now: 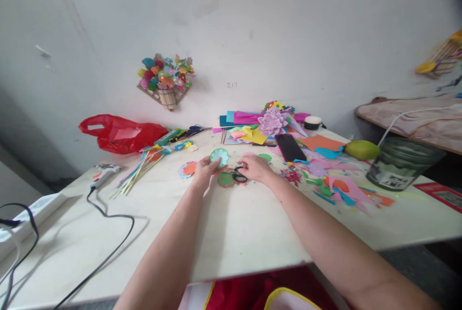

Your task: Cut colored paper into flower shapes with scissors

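Between the thumb and fingers of my left hand (205,171) is a green paper disc with a light blue scalloped flower (221,157) on it, raised above the table. My right hand (255,168) has its fingers closed at the black handles of a pair of scissors (238,175), low over the tabletop. Beside the scissors lies a green circle (225,180) with orange bits around it. An orange and lilac paper flower (187,170) rests left of my left hand. Another green circle (264,157) lies just beyond my right hand.
A phone (289,148), coloured scraps (346,189) and a glass jar (395,165) occupy the right side. To the left are a glue gun (104,174) with its cord, a power strip (34,213), thin sticks (135,170) and a red bag (122,133).
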{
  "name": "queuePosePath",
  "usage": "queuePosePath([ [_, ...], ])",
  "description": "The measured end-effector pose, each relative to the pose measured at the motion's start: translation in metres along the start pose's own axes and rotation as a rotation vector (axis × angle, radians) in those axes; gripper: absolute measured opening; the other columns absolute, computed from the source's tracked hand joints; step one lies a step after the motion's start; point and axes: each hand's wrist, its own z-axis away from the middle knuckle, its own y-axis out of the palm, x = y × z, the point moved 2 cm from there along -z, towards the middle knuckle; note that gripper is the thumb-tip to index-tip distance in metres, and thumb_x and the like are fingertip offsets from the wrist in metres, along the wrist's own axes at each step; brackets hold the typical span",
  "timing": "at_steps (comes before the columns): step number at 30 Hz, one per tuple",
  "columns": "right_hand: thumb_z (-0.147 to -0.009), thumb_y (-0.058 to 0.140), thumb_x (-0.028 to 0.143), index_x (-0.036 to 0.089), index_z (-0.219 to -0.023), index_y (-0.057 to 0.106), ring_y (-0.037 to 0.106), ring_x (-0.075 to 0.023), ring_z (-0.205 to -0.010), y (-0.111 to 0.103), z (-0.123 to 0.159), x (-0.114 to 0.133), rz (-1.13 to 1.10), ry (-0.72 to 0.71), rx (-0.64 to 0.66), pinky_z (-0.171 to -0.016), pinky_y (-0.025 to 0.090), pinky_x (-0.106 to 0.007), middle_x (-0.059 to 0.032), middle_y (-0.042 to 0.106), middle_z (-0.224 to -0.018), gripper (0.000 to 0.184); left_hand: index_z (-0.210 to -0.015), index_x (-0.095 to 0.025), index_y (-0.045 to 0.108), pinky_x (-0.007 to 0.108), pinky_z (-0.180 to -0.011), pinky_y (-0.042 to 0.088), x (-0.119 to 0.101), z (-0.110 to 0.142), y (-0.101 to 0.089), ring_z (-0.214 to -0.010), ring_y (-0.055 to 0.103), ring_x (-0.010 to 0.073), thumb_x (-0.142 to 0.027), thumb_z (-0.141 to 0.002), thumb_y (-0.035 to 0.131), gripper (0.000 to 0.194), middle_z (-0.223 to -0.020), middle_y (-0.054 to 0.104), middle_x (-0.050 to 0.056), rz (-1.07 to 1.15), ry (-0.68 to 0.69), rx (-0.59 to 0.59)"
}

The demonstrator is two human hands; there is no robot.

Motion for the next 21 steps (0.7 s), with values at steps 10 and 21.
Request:
queuePosePath([
  [10, -0.074, 0.056, 0.022, 0.024, -0.107, 0.069, 0.061, -0.0241, -0.096, 0.002, 0.004, 0.009, 0.174, -0.172, 0.130, -0.077, 0.042, -0.031, -0.0076, 0.069, -0.104, 0.035, -0.082, -0.011, 0.066, 0.035, -0.074, 0.057, 0.000, -0.001, -0.001, -0.068, 0.069, 0.0195, -0.038, -0.052, 0.084, 0.044, -0.075, 0.070, 0.006, 0.022, -0.006, -0.048],
  [21, -0.076, 0.055, 0.014, 0.023, -0.111, 0.066, 0.064, -0.0253, -0.093, 0.000, 0.004, 0.013, 0.255, -0.100, 0.121, -0.073, 0.041, -0.030, -0.0113, 0.071, -0.098, 0.038, -0.082, -0.010, 0.065, 0.033, -0.068, 0.057, -0.001, 0.000, -0.001, -0.066, 0.069, 0.0202, -0.040, -0.051, 0.083, 0.047, -0.070, 0.069, 0.006, 0.013, 0.007, -0.071],
])
